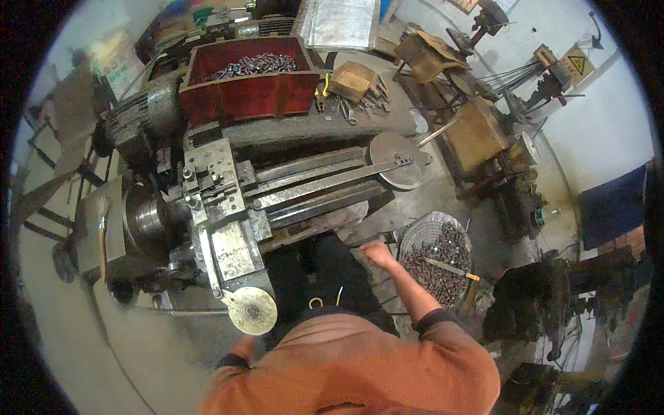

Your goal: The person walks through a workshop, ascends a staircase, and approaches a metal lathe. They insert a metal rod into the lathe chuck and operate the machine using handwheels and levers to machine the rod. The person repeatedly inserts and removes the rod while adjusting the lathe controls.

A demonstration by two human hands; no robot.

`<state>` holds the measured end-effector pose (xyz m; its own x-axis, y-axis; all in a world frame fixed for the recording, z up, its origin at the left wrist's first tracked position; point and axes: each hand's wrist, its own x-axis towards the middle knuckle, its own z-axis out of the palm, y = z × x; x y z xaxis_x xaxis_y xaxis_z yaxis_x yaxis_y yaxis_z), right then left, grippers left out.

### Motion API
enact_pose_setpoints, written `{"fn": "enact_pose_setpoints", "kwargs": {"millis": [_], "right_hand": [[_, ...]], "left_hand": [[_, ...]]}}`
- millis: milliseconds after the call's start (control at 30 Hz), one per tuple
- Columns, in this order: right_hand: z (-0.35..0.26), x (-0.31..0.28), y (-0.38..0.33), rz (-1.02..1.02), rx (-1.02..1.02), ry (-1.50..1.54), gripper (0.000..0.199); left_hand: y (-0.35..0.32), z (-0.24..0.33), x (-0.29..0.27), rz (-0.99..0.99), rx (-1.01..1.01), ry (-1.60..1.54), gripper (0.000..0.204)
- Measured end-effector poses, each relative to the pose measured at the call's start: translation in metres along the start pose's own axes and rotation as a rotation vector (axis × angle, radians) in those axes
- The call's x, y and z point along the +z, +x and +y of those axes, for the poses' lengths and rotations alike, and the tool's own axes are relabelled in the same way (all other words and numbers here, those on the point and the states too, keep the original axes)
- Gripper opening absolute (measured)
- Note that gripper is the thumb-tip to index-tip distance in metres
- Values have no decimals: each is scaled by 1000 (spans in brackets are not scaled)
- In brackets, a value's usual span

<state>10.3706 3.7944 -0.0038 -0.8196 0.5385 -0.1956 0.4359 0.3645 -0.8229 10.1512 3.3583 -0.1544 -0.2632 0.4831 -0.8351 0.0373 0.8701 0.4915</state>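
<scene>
My right hand (377, 254) is closed beside my right thigh, next to a round perforated basket (416, 235) of small dark metal cylinders (436, 280). Whatever its fingers hold, if anything, is hidden. Across the heap lies a flat blade-like tool (451, 268) with an orange-tipped handle. My left arm reaches under a round metal disc (252, 310) at the near end of a lathe-like machine (232, 252); only a bit of my left hand (243, 346) shows below the rim, fingers hidden. A long bar (325, 183) runs from the machine's slide to a larger disc (398, 160).
Behind the machine stands a red wooden box (249, 100) of small metal parts. Right of it lie yellow-handled pliers (321, 93), a brown carton (353, 81) and loose tools. A motor (146, 114) and chuck (149, 213) sit left. More machines (484, 138) line the right wall.
</scene>
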Motion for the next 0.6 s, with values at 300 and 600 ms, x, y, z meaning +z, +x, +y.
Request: {"fn": "enact_pose_setpoints", "kwargs": {"millis": [300, 600], "right_hand": [[-67, -30, 37, -133, 82, -135, 22], [-64, -100, -16, -20, -22, -153, 35]], "left_hand": [[-37, -30, -28, 198, 29, -417, 27], [-211, 88, -148, 923, -25, -674, 34]]}}
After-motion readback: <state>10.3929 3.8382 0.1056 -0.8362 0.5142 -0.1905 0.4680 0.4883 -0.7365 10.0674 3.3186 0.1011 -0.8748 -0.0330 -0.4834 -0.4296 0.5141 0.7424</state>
